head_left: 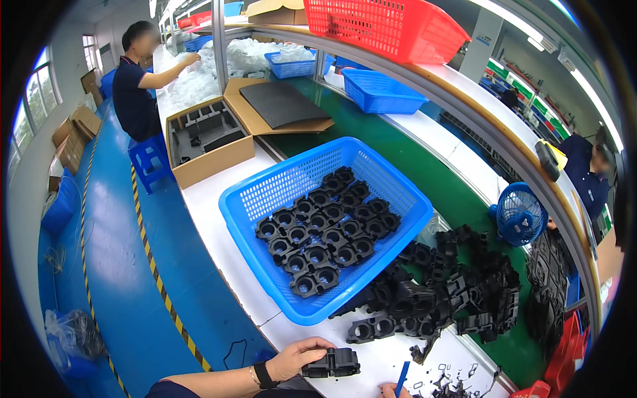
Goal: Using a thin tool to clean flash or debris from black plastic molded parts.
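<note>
My left hand (pixel 300 358), wearing a black wristband, grips a black moulded plastic part (pixel 334 364) at the table's near edge. At the bottom edge of the view, my right hand (pixel 390 391) is closed on a slim blue tool (pixel 403 375) that points upward; its working end cannot be made out. Just beyond my hands stands a blue plastic basket (pixel 247 270), with several black parts with paired round openings laid in rows inside. To its right, a heap of similar black parts (pixel 431 292) covers the table. Small black scraps (pixel 446 385) lie beside my right hand.
An open cardboard box (pixel 212 161) with dark foam stands behind the basket. A blue fan (pixel 521 213) is at the right, and a red basket (pixel 385 30) sits on the shelf above. One co-worker (pixel 137 86) sits far left; another person (pixel 587 169) is at the right.
</note>
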Demonstrator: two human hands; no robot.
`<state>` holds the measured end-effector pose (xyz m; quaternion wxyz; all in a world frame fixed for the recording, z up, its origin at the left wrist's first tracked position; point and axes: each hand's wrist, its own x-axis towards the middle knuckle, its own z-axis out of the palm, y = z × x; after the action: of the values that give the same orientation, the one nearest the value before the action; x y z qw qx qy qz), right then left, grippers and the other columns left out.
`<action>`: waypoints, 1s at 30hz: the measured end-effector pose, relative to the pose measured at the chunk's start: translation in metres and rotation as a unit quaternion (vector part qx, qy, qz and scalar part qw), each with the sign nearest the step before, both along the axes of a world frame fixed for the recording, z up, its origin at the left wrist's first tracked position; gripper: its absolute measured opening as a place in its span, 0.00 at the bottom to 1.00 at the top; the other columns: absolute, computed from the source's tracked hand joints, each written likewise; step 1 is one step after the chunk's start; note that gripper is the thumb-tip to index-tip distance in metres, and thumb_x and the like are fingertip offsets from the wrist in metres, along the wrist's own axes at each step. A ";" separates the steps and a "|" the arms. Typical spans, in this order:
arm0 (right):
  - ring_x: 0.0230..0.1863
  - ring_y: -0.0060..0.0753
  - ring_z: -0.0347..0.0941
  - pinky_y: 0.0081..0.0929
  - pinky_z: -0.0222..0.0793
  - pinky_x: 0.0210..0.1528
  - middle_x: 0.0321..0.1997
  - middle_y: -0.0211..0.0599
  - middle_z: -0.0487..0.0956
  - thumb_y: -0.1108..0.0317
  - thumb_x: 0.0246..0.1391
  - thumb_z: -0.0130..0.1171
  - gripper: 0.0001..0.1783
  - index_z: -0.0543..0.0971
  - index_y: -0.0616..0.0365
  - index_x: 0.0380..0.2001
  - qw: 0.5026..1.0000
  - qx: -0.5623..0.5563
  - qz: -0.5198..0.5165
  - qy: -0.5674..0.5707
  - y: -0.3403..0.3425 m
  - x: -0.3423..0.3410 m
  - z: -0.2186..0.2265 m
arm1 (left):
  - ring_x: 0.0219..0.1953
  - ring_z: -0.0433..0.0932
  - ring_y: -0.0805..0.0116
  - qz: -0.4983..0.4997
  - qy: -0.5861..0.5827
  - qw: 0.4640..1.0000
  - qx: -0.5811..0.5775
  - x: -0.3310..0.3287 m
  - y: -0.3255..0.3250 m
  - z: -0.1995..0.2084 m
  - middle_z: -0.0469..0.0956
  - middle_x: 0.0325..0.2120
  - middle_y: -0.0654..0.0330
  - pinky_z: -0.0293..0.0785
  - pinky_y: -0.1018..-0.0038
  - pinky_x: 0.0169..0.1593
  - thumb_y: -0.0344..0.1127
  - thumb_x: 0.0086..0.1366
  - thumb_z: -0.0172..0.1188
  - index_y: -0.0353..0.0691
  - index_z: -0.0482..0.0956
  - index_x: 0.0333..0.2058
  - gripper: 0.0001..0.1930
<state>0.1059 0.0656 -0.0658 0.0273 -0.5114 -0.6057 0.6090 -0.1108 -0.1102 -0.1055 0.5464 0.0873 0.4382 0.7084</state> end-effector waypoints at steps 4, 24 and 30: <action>0.11 0.15 0.63 0.14 0.55 0.13 0.16 0.26 0.73 0.61 0.61 0.55 0.13 0.80 0.60 0.39 1.000 -0.002 0.002 0.028 0.001 0.005 -0.006 | 0.45 0.73 0.77 0.002 -0.002 1.000 0.001 0.001 0.000 0.002 0.75 0.44 0.63 0.68 0.79 0.52 0.37 0.68 0.51 0.35 0.73 0.50 0.17; 0.10 0.16 0.63 0.15 0.56 0.12 0.16 0.26 0.73 0.60 0.60 0.56 0.13 0.79 0.60 0.39 1.000 -0.017 -0.008 0.025 -0.001 0.003 -0.002 | 0.44 0.73 0.77 0.006 0.002 1.000 0.000 0.000 0.000 0.003 0.76 0.43 0.62 0.69 0.79 0.51 0.38 0.68 0.52 0.35 0.73 0.50 0.16; 0.10 0.16 0.63 0.15 0.56 0.12 0.16 0.26 0.73 0.60 0.60 0.56 0.13 0.79 0.60 0.38 0.999 -0.023 -0.005 0.030 0.002 0.007 -0.007 | 0.44 0.74 0.77 0.009 -0.025 1.000 0.007 0.001 0.002 0.002 0.76 0.43 0.62 0.69 0.79 0.51 0.37 0.68 0.52 0.34 0.72 0.51 0.17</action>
<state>0.1127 0.0674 -0.0728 0.0368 -0.4963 -0.5875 0.6380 -0.1103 -0.1083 -0.1031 0.5498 0.0691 0.4205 0.7184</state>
